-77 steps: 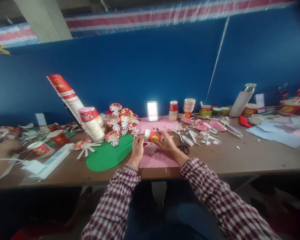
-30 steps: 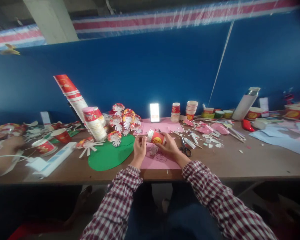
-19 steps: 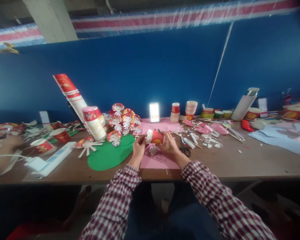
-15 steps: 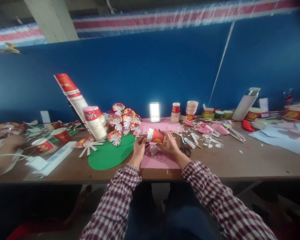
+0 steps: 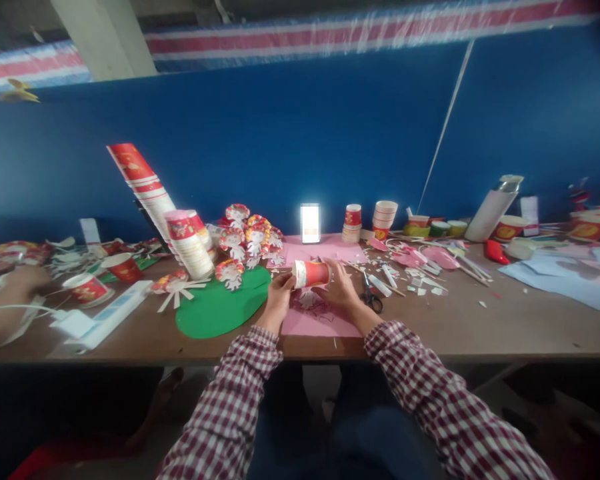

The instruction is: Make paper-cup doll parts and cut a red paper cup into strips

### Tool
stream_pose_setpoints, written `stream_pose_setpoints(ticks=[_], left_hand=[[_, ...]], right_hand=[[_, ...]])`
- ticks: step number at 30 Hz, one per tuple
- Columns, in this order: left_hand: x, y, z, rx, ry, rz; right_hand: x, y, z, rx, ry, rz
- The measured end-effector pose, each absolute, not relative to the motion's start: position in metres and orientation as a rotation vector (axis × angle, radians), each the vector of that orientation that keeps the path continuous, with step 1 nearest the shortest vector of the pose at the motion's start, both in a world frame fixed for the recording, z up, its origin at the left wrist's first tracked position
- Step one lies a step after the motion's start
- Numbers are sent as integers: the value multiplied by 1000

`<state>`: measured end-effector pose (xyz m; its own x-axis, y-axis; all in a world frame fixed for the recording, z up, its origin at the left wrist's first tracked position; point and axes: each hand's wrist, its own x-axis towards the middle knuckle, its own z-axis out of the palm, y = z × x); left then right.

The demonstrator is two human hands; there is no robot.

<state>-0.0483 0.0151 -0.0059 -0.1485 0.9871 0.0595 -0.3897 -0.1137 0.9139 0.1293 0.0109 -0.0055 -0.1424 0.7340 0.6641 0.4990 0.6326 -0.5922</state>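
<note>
A red and white paper cup [image 5: 311, 274] lies sideways between my hands, above a pink sheet [image 5: 325, 325]. My left hand [image 5: 279, 297] is closed on its white end at the left. Around the red end curl the fingers of my right hand [image 5: 344, 292]. Beneath the cup, a white cut-paper piece [image 5: 307, 299] rests on the sheet, partly hidden. Black-handled scissors [image 5: 371, 299] lie just right of my right hand. To the left of my left hand is a green paper shape [image 5: 225, 310], with several red and white cup-flowers [image 5: 229, 274] at its back edge.
Tall stacks of cups [image 5: 190, 250] stand at the left, one leaning. A power strip [image 5: 109, 317] lies nearer, beside a co-worker's hand [image 5: 23, 287]. A lit phone [image 5: 310, 223] stands against the blue partition [image 5: 280, 147]. Paper scraps [image 5: 423, 283] litter the table at right.
The cup has turned a little in my hands and lies more level, its white end slightly further left. My right fingers have shifted on it.
</note>
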Motion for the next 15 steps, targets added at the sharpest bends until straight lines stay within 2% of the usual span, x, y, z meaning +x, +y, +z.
stream_pose_setpoints(ticks=[7, 11, 15], left_hand=[[-44, 8, -1, 1042, 1020, 1443], [-43, 10, 1, 1021, 987, 1579], [-45, 11, -2, 1141, 965, 1681]], right_hand=[[127, 12, -11, -1058, -1745, 406], [129, 10, -6, -991, -1738, 449], [132, 8, -2, -978, -1561, 719]])
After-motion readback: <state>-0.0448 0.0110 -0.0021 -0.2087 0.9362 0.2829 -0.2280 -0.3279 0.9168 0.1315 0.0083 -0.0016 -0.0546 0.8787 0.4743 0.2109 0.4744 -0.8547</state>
